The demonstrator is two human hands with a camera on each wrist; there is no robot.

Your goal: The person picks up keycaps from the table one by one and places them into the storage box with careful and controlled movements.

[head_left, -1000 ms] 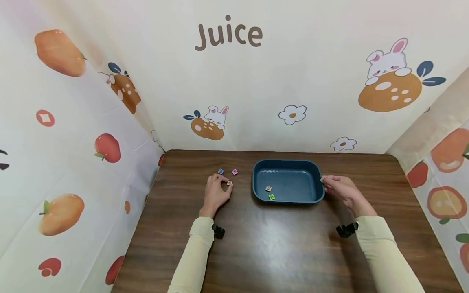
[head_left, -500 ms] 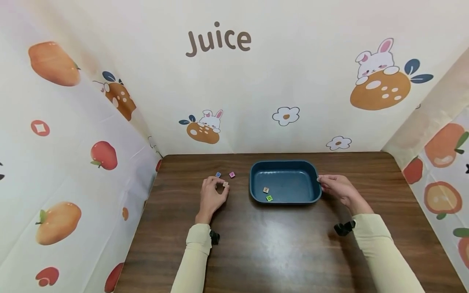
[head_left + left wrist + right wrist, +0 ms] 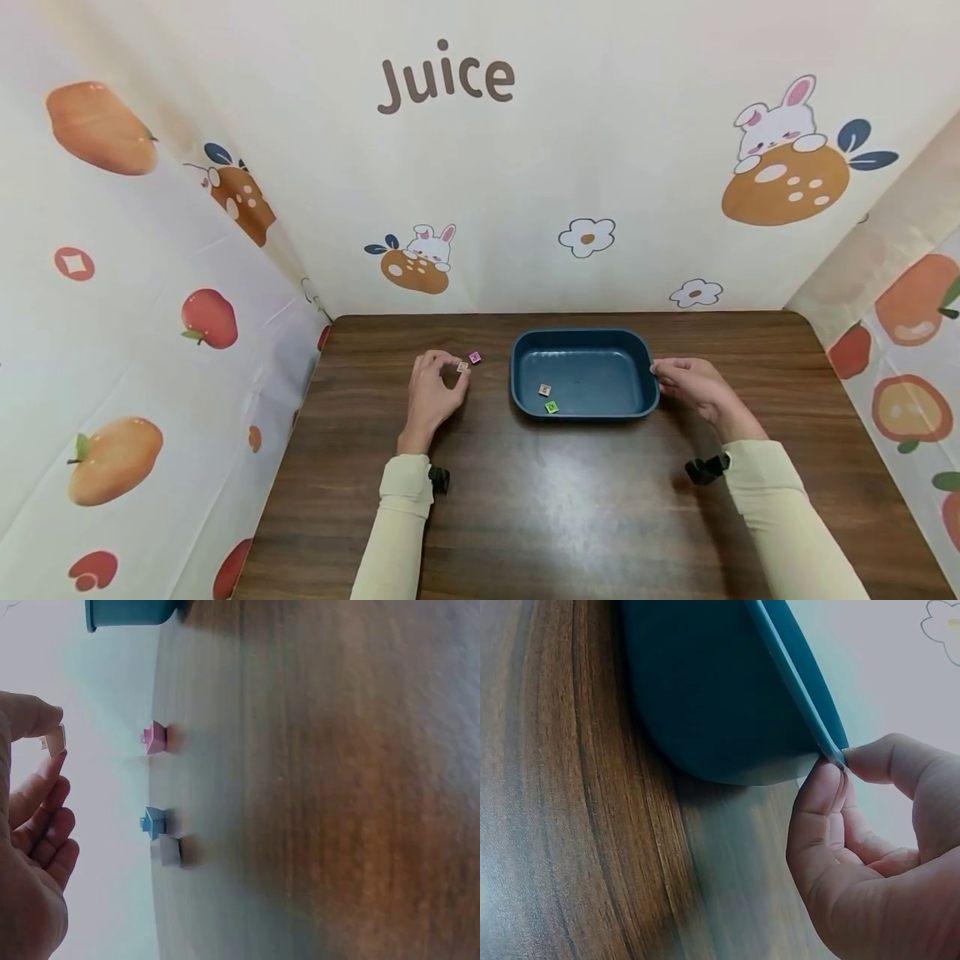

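Note:
My left hand pinches a small beige block between thumb and index finger, raised above the table in the left wrist view. A pink block stands just beyond its fingertips. Blue and pale grey blocks sit side by side on the tabletop; the hand hides them in the head view. With thumb and fingers my right hand grips the right end of the rim of a dark teal rectangular tray. Inside the tray lie one beige block and one green block.
The brown wooden table meets a white printed cloth backdrop at its back edge. More printed cloth hangs along the left and right sides. Each wrist wears a small black camera.
My left hand has lifted the beige block and moved slightly toward the back, now covering the blue block in the head view. My right hand keeps its grip on the tray.

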